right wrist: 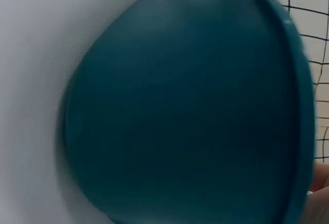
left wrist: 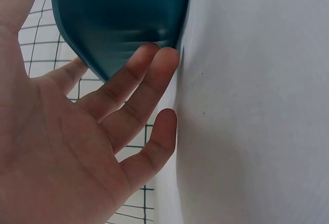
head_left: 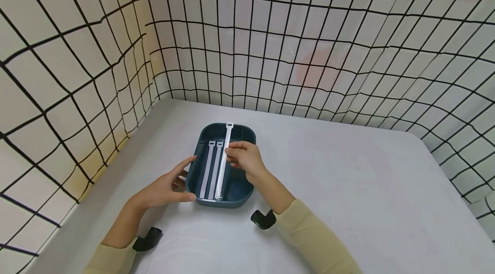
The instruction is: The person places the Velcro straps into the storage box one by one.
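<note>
A dark teal plastic tub (head_left: pixel 239 186) stands on the white surface in the head view. Two white straps with slotted heads, like cable ties, lie lengthwise inside: one strap (head_left: pixel 206 171) at the left, another strap (head_left: pixel 215 171) beside it. My right hand (head_left: pixel 248 161), over the tub's right part, pinches a third white strap (head_left: pixel 221 175) between thumb and fingers. Its slotted head reaches the far rim. My left hand (head_left: pixel 168 187) rests against the tub's left side, fingers spread and gently bent. The tub's outer wall (right wrist: pixel 180 106) hides most of the right hand in the right wrist view.
Black curved wrist mounts, one at the left sleeve (head_left: pixel 148 239) and one at the right sleeve (head_left: pixel 264 219), sit low over the surface. A black wire grid (head_left: pixel 253 46) on pale walls borders the white table (head_left: pixel 348 188) at the back and sides.
</note>
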`<state>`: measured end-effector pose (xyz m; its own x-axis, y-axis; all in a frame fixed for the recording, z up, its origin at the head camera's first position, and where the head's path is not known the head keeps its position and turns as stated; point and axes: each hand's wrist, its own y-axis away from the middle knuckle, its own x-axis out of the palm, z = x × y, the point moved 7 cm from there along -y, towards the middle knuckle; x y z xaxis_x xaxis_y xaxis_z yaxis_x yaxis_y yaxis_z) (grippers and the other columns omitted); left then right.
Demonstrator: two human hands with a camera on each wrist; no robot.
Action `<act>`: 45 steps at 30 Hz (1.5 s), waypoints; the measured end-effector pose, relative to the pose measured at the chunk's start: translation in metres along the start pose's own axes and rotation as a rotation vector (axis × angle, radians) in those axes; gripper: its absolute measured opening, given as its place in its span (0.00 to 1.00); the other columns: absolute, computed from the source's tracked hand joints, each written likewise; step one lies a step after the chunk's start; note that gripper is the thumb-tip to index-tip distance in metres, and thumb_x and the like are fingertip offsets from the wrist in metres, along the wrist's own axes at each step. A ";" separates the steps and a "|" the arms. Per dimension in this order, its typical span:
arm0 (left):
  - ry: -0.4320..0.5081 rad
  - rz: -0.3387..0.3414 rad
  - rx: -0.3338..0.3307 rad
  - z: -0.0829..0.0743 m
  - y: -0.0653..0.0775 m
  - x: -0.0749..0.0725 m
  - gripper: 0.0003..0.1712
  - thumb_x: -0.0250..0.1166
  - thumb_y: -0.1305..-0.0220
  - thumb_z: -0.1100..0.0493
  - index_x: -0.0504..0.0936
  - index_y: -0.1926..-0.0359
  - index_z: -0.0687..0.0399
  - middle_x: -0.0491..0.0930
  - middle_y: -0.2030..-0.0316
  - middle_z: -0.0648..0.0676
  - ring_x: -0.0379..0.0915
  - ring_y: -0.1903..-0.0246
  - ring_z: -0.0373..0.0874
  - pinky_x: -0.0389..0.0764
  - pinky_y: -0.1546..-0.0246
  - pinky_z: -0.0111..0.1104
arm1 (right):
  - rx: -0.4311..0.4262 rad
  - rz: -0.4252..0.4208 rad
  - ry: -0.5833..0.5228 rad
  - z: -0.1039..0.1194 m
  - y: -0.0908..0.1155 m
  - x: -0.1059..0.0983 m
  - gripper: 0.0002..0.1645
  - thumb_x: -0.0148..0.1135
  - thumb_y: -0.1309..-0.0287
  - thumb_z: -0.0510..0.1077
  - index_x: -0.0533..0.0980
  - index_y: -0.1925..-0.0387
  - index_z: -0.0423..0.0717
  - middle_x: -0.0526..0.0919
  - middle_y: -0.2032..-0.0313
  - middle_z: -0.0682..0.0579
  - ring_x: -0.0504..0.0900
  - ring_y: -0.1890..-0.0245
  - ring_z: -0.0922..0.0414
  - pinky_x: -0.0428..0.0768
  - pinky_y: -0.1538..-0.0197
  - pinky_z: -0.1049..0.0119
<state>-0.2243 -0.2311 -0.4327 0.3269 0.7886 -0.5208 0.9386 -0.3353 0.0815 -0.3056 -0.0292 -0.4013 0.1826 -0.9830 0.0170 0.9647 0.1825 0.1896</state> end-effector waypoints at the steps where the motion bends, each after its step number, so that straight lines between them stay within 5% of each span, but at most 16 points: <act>1: 0.004 0.000 0.000 0.000 0.000 0.000 0.58 0.75 0.48 0.48 0.48 0.23 0.39 0.71 0.49 0.62 0.74 0.59 0.49 0.75 0.54 0.43 | 0.001 -0.006 0.003 -0.001 -0.002 0.001 0.14 0.65 0.40 0.36 0.77 0.54 0.34 0.83 0.66 0.47 0.81 0.75 0.61 0.78 0.70 0.71; 22: 0.005 -0.006 -0.008 0.002 -0.001 0.001 0.58 0.75 0.48 0.49 0.48 0.23 0.38 0.70 0.49 0.61 0.74 0.59 0.50 0.75 0.55 0.43 | 0.032 -0.076 0.196 -0.025 -0.023 0.010 0.09 0.64 0.42 0.33 0.78 0.60 0.35 0.80 0.71 0.48 0.77 0.80 0.61 0.76 0.74 0.72; 45: -0.014 -0.014 0.005 0.002 0.000 0.001 0.58 0.75 0.49 0.48 0.49 0.24 0.39 0.71 0.50 0.60 0.74 0.59 0.49 0.75 0.54 0.43 | 0.067 -0.139 0.410 -0.029 -0.024 0.012 0.04 0.64 0.43 0.31 0.76 0.66 0.36 0.78 0.78 0.48 0.76 0.83 0.62 0.71 0.79 0.73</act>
<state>-0.2244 -0.2313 -0.4347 0.3124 0.7859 -0.5336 0.9424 -0.3271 0.0700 -0.3207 -0.0444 -0.4341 0.1246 -0.9074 -0.4015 0.9735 0.0337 0.2260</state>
